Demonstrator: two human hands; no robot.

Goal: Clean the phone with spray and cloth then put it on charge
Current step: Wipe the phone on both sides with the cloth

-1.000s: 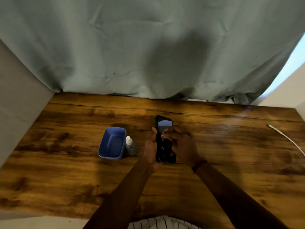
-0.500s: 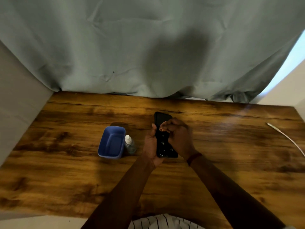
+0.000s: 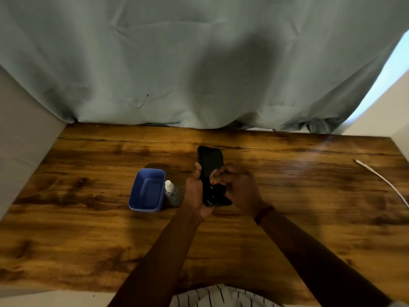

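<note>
Here, at table (image 3: 88, 229) centre, the left hand (image 3: 195, 193) wraps the dark phone (image 3: 210, 167) along its edge while the right hand (image 3: 239, 187), fingers curled, presses a dark cloth (image 3: 218, 192) on its near half, spray bottle (image 3: 171, 192) at nine o'clock, charging cable (image 3: 385, 180) at three.

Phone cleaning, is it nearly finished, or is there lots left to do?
About halfway, it seems. The spray bottle stands on the table beside the blue tub, so spraying may be over. Right now the left hand holds the phone while the right hand rubs it with something dark, probably the cloth. Charging is left: the white cable lies unplugged at the right.
</note>
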